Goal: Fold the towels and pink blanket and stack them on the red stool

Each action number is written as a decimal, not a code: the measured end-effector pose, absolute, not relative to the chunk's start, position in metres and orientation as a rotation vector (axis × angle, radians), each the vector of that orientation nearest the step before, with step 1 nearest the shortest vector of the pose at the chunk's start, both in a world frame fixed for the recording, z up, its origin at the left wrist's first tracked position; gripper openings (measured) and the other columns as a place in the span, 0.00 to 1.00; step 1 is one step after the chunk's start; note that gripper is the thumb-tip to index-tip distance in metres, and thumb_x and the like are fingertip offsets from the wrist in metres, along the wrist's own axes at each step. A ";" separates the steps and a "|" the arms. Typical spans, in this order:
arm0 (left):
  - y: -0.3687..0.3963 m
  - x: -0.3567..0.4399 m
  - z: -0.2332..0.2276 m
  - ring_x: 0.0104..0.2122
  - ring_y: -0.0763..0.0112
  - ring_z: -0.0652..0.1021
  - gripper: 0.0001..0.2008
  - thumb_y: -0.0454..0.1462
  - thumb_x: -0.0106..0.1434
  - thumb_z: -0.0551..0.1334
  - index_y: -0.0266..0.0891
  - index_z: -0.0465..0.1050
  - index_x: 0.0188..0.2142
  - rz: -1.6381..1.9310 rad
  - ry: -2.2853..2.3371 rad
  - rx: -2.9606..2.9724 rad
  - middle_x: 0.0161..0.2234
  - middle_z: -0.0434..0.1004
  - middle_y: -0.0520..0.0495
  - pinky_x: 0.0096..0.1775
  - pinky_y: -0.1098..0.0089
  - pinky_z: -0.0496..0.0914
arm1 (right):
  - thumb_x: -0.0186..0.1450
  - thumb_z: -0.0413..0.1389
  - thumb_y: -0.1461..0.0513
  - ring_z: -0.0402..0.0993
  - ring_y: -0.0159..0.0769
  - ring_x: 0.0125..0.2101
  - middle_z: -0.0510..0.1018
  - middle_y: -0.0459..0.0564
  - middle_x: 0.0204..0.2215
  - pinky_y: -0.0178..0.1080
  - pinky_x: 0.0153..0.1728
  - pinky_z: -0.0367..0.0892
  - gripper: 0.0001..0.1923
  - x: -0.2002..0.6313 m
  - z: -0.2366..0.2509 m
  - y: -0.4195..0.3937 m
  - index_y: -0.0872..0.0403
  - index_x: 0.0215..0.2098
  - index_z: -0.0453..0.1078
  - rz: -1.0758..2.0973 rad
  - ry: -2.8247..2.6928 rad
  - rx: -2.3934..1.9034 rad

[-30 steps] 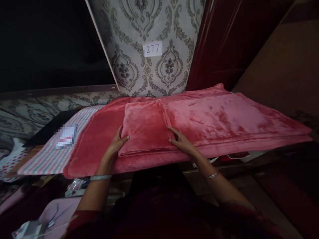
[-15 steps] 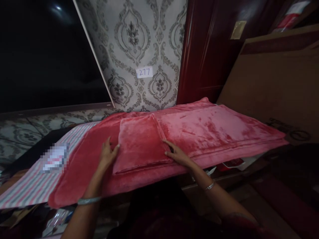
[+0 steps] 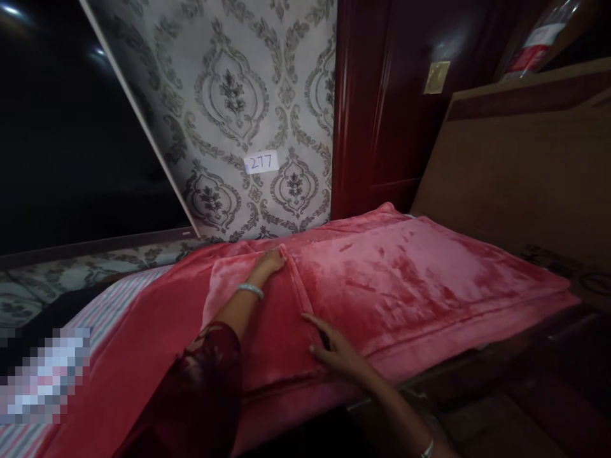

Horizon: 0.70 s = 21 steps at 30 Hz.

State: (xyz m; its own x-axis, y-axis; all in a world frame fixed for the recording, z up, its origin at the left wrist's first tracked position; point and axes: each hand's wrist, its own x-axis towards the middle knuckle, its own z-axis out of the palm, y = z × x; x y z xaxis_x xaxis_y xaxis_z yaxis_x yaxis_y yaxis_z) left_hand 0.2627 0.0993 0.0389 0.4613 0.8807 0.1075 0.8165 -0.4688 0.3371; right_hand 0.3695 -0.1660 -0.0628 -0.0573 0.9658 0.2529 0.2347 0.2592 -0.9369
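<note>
A pink-red plush blanket (image 3: 401,280) lies spread over the surface, with a smaller part folded over onto itself at the left of centre. My left hand (image 3: 271,262) has its fingers closed at the far corner of this folded part, beside the raised edge. Nearer to me, my right hand (image 3: 337,350) rests along the fold's right edge. Its thumb and index finger are apart, touching the plush, and the other fingers are partly hidden. My left forearm and dark red sleeve cover part of the fold.
A striped cloth (image 3: 112,315) sticks out under the blanket on the left. Behind it stand a large black screen (image 3: 86,140) and a patterned wall with a paper label (image 3: 261,162). At the right, a big cardboard box (image 3: 520,165) leans upright, with a bottle (image 3: 537,48) above it.
My left hand has moved from the fold's left edge, forward and right to its far corner. My right hand stays at the right edge. The view has shifted slightly.
</note>
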 end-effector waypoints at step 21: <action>0.120 0.285 -0.004 0.65 0.37 0.62 0.32 0.52 0.69 0.46 0.42 0.62 0.67 0.256 1.546 2.703 0.65 0.63 0.30 0.60 0.34 0.55 | 0.63 0.57 0.62 0.77 0.39 0.42 0.80 0.50 0.49 0.36 0.42 0.70 0.33 0.369 -0.025 -0.170 0.51 0.66 0.63 0.726 -1.812 -1.461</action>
State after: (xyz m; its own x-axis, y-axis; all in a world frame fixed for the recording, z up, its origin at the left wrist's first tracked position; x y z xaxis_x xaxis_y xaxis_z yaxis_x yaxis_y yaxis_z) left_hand 0.2855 0.1197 -0.0044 0.4969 0.8575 0.1329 0.8547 -0.5102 0.0963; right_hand 0.3694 -0.1705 -0.0250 -0.1297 0.9776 0.1659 0.5926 0.2106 -0.7775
